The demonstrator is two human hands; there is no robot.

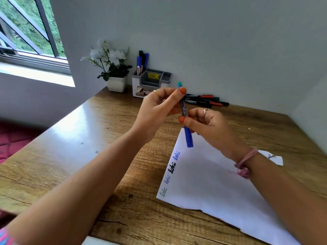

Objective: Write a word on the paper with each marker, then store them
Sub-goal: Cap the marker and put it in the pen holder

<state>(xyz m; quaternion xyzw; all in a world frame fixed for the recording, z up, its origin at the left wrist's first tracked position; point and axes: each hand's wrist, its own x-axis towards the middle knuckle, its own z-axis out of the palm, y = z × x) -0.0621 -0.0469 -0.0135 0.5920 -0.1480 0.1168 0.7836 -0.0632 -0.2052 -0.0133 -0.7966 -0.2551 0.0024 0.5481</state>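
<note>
Both hands hold one blue marker [188, 137] upright above the top of the white paper [212, 183]. My left hand [159, 108] pinches its upper part near the teal end, my right hand [208, 124] grips the middle, and the blue lower end sticks out below. I cannot tell which end is the cap. Several handwritten words in blue, black and green run along the paper's left edge. A grey-and-white organiser [150, 82] by the wall holds three markers [141, 64]. Several more markers [207, 100] lie on the desk behind my hands.
A white pot of white flowers [113, 68] stands left of the organiser. The wooden desk [70, 156] meets the wall at the back and right. A window [26, 32] is at the upper left. A paper scrap [272, 157] lies behind my right wrist.
</note>
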